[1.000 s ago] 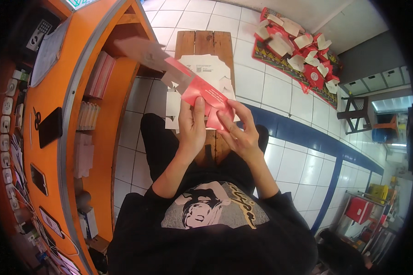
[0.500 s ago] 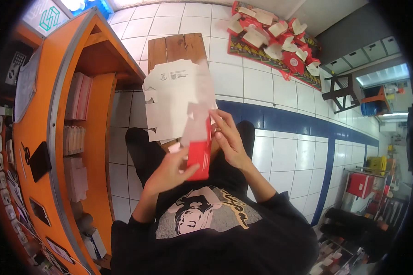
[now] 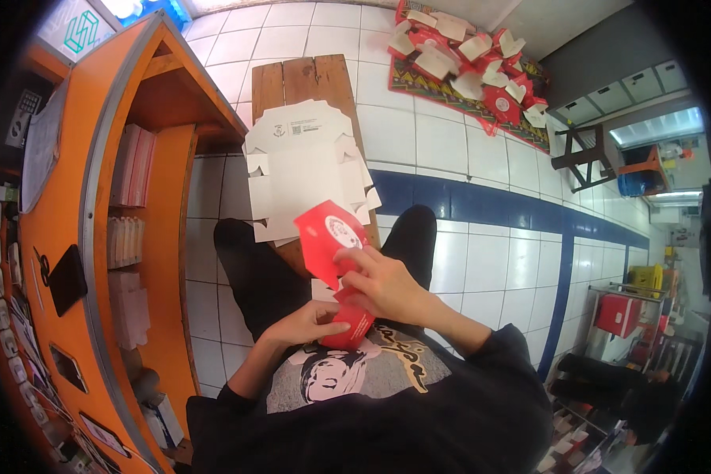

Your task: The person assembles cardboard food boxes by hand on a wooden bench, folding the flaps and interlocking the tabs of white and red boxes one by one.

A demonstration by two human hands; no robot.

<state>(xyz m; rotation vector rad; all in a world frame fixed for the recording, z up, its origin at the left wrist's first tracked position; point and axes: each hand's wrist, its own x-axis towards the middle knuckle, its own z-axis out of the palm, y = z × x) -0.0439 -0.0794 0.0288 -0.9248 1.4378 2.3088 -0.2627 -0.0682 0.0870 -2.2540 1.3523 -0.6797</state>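
A partly folded red cardboard box [image 3: 317,237] with a round white emblem on its raised flap is held close above my lap. My left hand [image 3: 300,324] pinches its lower edge between thumb and fingers. Higher up on the right, my right hand [image 3: 383,280] grips the box's side, covering part of the fold. Just beyond it lie flat, unfolded white cardboard box blanks [image 3: 304,178], stacked loosely with cut tabs along their edges. They rest on a wooden bench [image 3: 316,79] between my knees.
An orange shelf unit [image 3: 138,55] stands close on my left, with a black phone [image 3: 69,276] on top and cartons inside. Many folded red boxes [image 3: 474,67] are heaped on a patterned mat at the far right. A dark stool [image 3: 584,158] stands near them.
The box has turned so its red outer side and emblem show, and it has come nearer my body. My right hand has moved down over its side; my left has also lowered.
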